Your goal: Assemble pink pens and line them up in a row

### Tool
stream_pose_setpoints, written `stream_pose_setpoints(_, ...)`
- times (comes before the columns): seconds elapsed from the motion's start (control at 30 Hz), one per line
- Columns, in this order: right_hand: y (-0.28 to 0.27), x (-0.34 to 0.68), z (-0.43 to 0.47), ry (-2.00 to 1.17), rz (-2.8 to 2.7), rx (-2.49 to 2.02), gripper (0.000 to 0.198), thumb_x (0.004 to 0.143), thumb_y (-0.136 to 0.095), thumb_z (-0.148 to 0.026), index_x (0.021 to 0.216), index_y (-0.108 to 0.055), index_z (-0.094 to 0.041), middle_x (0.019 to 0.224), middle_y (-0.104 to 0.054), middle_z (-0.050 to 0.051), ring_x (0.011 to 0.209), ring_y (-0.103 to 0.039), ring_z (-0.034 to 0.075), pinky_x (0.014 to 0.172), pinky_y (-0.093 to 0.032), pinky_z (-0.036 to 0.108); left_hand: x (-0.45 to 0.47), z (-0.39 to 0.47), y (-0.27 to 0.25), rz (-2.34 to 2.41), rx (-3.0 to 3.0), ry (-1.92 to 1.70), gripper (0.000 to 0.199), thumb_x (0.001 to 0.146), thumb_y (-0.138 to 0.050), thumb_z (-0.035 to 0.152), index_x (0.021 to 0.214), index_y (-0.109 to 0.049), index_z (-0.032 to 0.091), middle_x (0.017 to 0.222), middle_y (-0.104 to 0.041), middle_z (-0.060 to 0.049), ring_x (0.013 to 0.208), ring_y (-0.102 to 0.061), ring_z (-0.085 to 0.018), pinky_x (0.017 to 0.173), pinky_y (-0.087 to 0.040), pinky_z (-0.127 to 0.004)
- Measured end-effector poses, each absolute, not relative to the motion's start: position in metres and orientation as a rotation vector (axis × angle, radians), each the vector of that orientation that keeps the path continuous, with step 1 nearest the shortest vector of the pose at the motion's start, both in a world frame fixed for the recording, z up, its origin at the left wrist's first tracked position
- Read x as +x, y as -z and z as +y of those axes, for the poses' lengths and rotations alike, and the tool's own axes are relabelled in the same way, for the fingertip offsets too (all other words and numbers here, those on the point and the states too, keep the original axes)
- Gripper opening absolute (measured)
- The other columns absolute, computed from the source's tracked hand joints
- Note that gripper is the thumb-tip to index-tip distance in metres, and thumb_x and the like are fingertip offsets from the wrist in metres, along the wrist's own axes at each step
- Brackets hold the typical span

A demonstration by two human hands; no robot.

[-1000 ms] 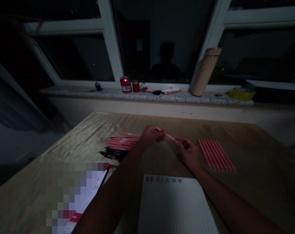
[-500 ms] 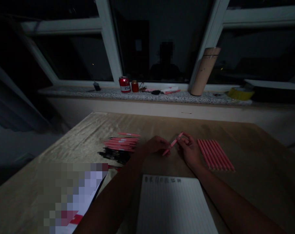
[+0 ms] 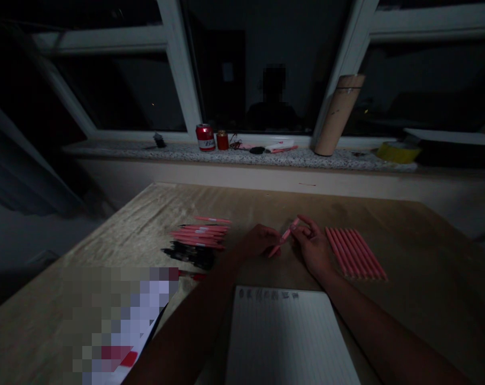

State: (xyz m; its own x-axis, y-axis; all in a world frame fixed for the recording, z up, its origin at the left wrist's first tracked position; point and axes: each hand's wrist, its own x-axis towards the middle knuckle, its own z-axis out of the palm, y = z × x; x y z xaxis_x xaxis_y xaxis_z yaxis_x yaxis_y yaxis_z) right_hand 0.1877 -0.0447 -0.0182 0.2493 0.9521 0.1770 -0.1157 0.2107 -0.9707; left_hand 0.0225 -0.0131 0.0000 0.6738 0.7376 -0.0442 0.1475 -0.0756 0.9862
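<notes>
Both hands grip one pink pen [image 3: 285, 235], tilted with its upper end to the right, above the table. My left hand [image 3: 261, 239] pinches its lower part, and my right hand [image 3: 309, 240] closes round the upper part. Right of my right hand lies a neat row of several pink pens [image 3: 355, 253], side by side. On the left is a looser pile of pink pens [image 3: 200, 234], with one pink pen [image 3: 213, 220] apart behind it. Black pens [image 3: 190, 255] lie just in front of that pile. A lined notebook [image 3: 288, 337] rests open between my forearms.
A brownish cloth covers the table [image 3: 242, 199]. At front left a white and red item [image 3: 148, 321] is partly blurred out. Along the granite sill [image 3: 178, 152] stand a red can [image 3: 205, 138], a red jar [image 3: 222, 140], a tall tube [image 3: 338, 116] and yellow tape [image 3: 398, 153].
Both hands stay in nearly the same place on the pink pen, with only slight finger movement. The piles and the row look unchanged.
</notes>
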Motion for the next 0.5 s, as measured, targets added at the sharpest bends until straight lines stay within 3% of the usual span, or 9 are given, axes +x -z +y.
stream_pose_setpoints(0.5,0.0204,0.1879,-0.0439,-0.931,-1.055,-1.066,0.043,0.068,-0.067,-0.040,0.102,-0.054,-0.018,0.058,-0.054,-0.006,0.049,-0.046,0.009,0.047,-0.032,0.021,0.0223,-0.0129,0.0029,0.708,1.641,-0.575,0.039,0.075,-0.054,0.046,0.058,-0.058,0.011,0.042,-0.049,0.002,0.038,-0.041,-0.006,0.044,-0.030,-0.019)
